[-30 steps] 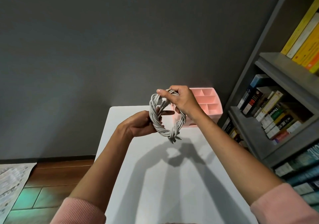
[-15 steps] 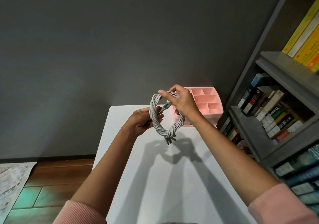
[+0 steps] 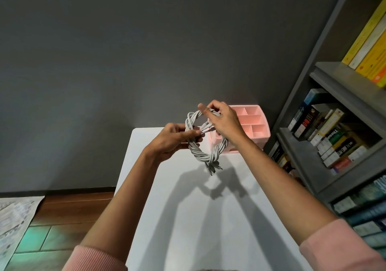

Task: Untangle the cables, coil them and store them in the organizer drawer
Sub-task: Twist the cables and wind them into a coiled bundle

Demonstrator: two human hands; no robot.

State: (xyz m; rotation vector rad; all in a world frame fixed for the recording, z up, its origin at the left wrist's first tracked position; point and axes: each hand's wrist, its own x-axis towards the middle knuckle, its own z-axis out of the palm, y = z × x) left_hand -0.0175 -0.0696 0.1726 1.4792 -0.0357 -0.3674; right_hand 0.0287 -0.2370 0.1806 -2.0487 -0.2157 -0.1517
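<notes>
My pink sleeves [image 3: 100, 259] sit at the bottom edge of the view and my forearms reach out over the white table [image 3: 188, 218]; above it I hold the cables [image 3: 203, 145] up in the air, a grey bundle twisted on itself into a ring, clear of the tabletop, with a tuft of plug ends hanging from the bottom of the loop; my left hand [image 3: 171, 139] is closed around the left side of the ring, thumb and fingers pinching the strands and some loose ends that cross the middle; my right hand [image 3: 221, 118] pinches the top of the ring, its forefinger laid along the strands; I judge this to be the coiling step near its finish, the ends being tucked or parted; next I would need to keep the ring from springing open while carrying it to the pink organizer [image 3: 253, 122], which stands just behind my right hand at the far edge of the table; my right hand covers its near side, so I cannot see a drawer front, only open compartments on top; how many cables are in the bundle I cannot tell; the bookshelf [image 3: 325, 137] to the right is cut off.
</notes>
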